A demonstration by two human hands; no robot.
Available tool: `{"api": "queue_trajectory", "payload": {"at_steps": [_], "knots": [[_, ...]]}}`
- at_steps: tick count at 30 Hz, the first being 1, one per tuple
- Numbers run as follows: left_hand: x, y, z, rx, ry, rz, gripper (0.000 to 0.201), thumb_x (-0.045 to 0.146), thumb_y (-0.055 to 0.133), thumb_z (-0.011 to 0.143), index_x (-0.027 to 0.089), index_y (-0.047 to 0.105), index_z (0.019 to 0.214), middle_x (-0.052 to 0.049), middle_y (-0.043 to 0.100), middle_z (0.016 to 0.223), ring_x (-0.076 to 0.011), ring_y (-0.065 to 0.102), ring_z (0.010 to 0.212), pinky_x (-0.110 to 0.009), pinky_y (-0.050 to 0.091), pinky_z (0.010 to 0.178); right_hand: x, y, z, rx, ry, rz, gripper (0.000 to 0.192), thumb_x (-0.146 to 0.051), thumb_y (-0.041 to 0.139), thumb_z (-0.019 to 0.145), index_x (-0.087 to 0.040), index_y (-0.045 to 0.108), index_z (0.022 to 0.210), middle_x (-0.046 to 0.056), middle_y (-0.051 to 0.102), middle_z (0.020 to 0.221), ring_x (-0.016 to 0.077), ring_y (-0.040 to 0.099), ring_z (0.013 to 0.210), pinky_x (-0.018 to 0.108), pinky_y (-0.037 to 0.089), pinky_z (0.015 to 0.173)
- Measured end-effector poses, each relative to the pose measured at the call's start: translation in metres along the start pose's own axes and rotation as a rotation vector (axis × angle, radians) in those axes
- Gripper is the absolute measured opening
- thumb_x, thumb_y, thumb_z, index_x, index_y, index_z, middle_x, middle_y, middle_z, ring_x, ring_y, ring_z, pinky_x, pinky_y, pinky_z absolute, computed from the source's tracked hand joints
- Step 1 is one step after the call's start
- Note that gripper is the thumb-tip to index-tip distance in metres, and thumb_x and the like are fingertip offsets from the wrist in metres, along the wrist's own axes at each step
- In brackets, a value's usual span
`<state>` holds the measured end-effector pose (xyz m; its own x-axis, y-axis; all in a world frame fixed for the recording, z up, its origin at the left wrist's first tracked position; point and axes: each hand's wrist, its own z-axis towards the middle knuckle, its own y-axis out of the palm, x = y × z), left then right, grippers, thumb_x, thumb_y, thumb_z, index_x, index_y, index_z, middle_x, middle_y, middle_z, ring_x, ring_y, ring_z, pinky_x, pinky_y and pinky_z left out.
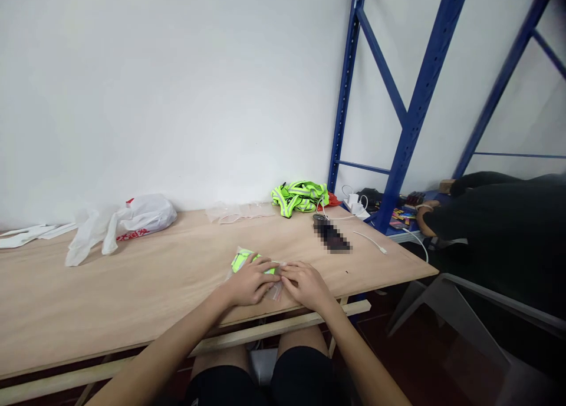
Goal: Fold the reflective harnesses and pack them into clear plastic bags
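Two bare hands sit close together at the near side of the wooden counter [177, 282], over a clear plastic bag [275, 293] with a folded fluorescent green piece [240, 258] inside. The left grip [253, 280] lies across the bag's middle, fingers together and slightly bent; the right grip [307, 283] is at the bag's right end, thumb and fingers loosely curled and near the left fingertips. Both touch the bag, but I cannot tell whether either pinches it.

The packet looks light and soft, with nothing obviously fragile about it. The film is probably thin and slick, apt to crumple or slide on the wood, while the green piece, likely fabric, should give under pressure. A flat palm over the padded left part would steady it best; the loose film at the right end suits a fingertip pinch. A looser green bundle [300, 197] lies far off, by the wall.
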<state>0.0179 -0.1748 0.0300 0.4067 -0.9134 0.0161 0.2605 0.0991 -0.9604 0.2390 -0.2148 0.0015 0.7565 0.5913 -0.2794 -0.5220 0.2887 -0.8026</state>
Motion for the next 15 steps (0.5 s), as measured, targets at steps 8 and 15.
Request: {"api": "queue_trajectory", "payload": {"at_steps": [8,15], "knots": [[-0.0026,0.004,0.0,0.002,0.007,0.009,0.035,0.022,0.049,0.094,0.032,0.068,0.121,-0.004,0.058,0.142,-0.0275,0.053,0.122,-0.052,0.03,0.11,0.0001,-0.0002,-0.0004,-0.023,0.005,-0.035,0.029,-0.019,0.055,0.093,-0.025,0.076,0.111,0.004,0.077,0.113,0.0227,0.066,0.11,0.036,0.05,0.099],[-0.0005,0.0041,0.0005,-0.002,0.011,0.019,0.033,0.024,0.048,0.096,0.032,0.069,0.118,-0.004,0.058,0.141,-0.0279,0.052,0.122,-0.054,0.029,0.109,-0.0005,-0.0004,0.0003,-0.046,0.044,-0.023,0.028,-0.018,0.055,0.093,-0.025,0.077,0.109,0.003,0.077,0.112,0.0239,0.065,0.113,0.037,0.049,0.099]]}}
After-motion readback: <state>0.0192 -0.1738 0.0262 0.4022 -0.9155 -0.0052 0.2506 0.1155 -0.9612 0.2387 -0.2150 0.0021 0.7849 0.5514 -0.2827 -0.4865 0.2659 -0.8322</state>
